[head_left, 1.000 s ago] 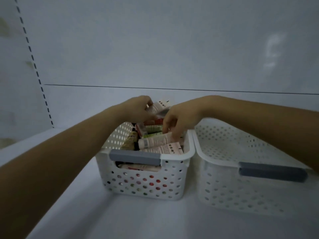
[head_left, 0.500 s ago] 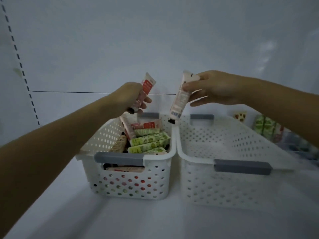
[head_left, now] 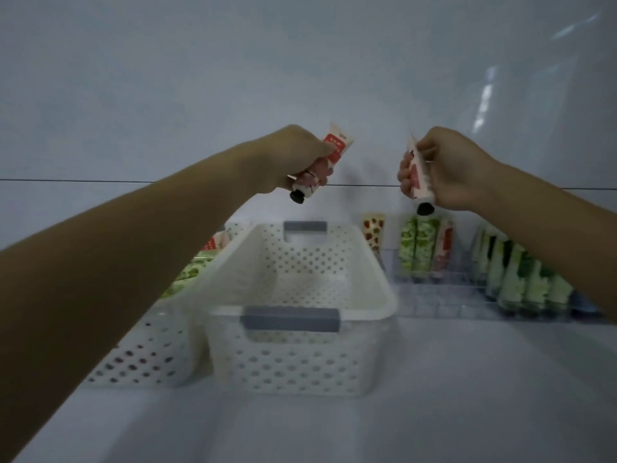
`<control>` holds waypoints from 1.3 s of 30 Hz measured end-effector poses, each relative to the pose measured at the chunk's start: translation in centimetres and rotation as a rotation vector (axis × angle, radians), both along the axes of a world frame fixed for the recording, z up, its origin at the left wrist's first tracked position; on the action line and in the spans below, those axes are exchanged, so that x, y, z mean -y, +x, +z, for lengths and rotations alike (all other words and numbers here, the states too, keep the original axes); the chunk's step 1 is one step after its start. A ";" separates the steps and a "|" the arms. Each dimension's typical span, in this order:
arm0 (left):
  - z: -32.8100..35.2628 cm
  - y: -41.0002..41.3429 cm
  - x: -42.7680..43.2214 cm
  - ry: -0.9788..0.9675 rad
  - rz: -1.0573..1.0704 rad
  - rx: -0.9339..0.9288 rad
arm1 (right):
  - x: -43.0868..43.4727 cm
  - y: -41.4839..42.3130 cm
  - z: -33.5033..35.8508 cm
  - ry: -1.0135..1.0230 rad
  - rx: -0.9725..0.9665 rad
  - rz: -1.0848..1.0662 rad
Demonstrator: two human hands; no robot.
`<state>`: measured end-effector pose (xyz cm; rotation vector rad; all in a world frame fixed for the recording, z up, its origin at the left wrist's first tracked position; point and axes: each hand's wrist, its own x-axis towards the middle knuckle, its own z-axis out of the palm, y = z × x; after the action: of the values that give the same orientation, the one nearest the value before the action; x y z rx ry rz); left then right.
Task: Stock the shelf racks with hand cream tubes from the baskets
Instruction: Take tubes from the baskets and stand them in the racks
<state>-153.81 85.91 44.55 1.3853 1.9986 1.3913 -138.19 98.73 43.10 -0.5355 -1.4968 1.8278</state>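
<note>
Left hand (head_left: 293, 158) and right hand (head_left: 457, 168) risen, tubes (head_left: 336, 151) held steeply tilted, caps down

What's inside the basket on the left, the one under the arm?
Some green tubes and a red-and-white tube peek out of the left basket. The arm and the middle basket hide the rest.

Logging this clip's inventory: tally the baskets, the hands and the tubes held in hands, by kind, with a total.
Baskets: 2 (empty basket, stocked basket)
Hands: 2 (left hand, right hand)
Held tubes: 2 (left tube, right tube)
Total: 6
The racked tubes are too blurred to count.
</note>
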 end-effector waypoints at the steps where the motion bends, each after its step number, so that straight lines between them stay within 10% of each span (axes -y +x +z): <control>1: 0.0 1.0 -0.7 -0.008 -0.003 -0.030 | -0.7 0.9 -0.1 0.021 0.036 -0.026; 16: -2.0 14.7 -8.6 0.201 0.200 0.065 | -7.6 9.0 -0.7 0.912 0.541 -0.251; 39: -14.2 14.2 -10.3 0.330 0.254 0.423 | -10.0 8.7 -4.5 1.197 0.730 -0.146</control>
<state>-139.58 96.24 30.35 0.8637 1.7597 2.0061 -129.46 108.68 38.61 -0.6575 -2.5608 0.3483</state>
